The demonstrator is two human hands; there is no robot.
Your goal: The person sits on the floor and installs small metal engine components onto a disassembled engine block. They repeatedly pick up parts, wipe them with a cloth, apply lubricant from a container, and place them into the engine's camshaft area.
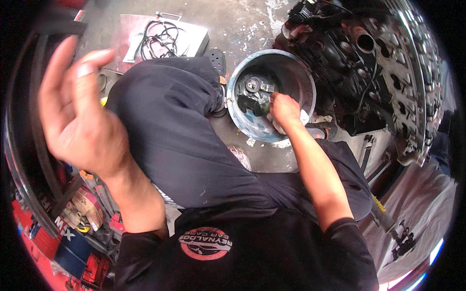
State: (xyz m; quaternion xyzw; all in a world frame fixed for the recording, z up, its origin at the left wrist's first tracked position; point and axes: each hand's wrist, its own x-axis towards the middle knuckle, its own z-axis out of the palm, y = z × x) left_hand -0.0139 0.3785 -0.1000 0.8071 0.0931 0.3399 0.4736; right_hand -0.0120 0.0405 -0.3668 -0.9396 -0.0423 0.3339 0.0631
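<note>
Both hands differ: the right hand (284,109) reaches into the blue bucket (242,127) on the floor, closed on a pale rag (302,118) against a dark metal part (253,97). The left hand (77,111) is raised, open and empty. Wiping would go best with firm, short strokes while the part rests against the bucket wall.

place: auto repair workshop | evidence: stained concrete floor (242,24) | bare engine block (359,63) with chain (417,87) | blue bucket (291,72) holding greasy metal parts (255,94) | loose wiring (160,39) on a sheet | red toolbox clutter (77,213)
</note>
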